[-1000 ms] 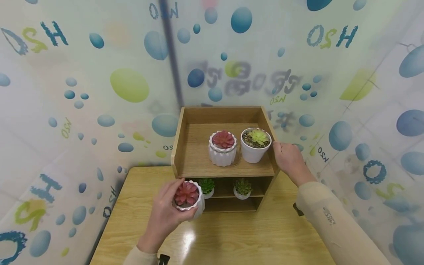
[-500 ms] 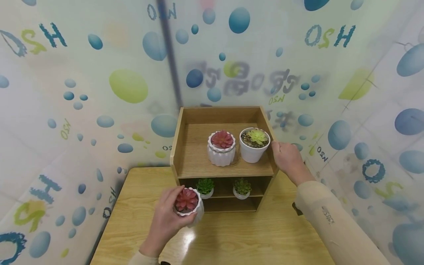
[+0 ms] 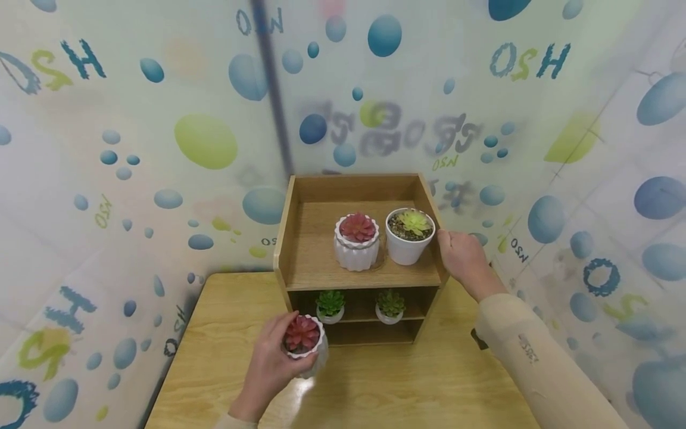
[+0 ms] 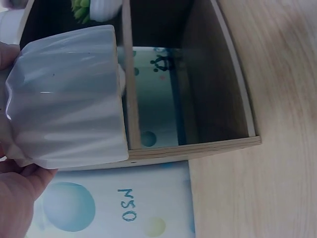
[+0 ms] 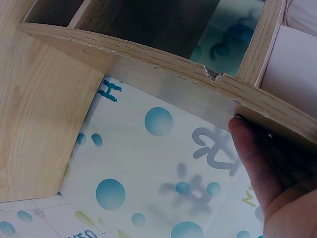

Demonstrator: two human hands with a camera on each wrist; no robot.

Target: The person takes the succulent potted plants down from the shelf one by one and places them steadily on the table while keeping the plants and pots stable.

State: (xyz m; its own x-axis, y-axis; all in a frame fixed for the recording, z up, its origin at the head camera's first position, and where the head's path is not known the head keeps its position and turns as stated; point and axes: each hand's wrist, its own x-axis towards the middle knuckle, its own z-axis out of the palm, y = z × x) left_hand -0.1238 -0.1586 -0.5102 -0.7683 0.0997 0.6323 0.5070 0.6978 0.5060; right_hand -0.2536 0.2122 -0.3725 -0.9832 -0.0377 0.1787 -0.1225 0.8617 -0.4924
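Note:
My left hand (image 3: 270,357) grips a white fluted pot with a red succulent (image 3: 302,335), thumb and fingers round its rim. The pot is in front of the lower left of a wooden shelf unit (image 3: 308,275); in the left wrist view its fluted side (image 4: 69,99) hides part of the compartments. At the unit's right side, my right hand (image 3: 463,262) holds the side panel with curled fingers; the right wrist view shows the thumb (image 5: 245,148) against the panel's outer face. A second red succulent pot (image 3: 356,244) and a smooth white pot with a yellow-green succulent (image 3: 409,238) stand on top.
Two small green succulents, one on the left (image 3: 330,305) and one on the right (image 3: 390,305), sit in white pots on the middle shelf. The bottom compartment (image 3: 370,333) lies below them. The unit stands on a wooden table (image 3: 429,381) against a patterned wall covering (image 3: 214,89).
My left hand has moved the red succulent pot down and slightly nearer to me, uncovering more of the left green succulent. My right hand stays at the side panel.

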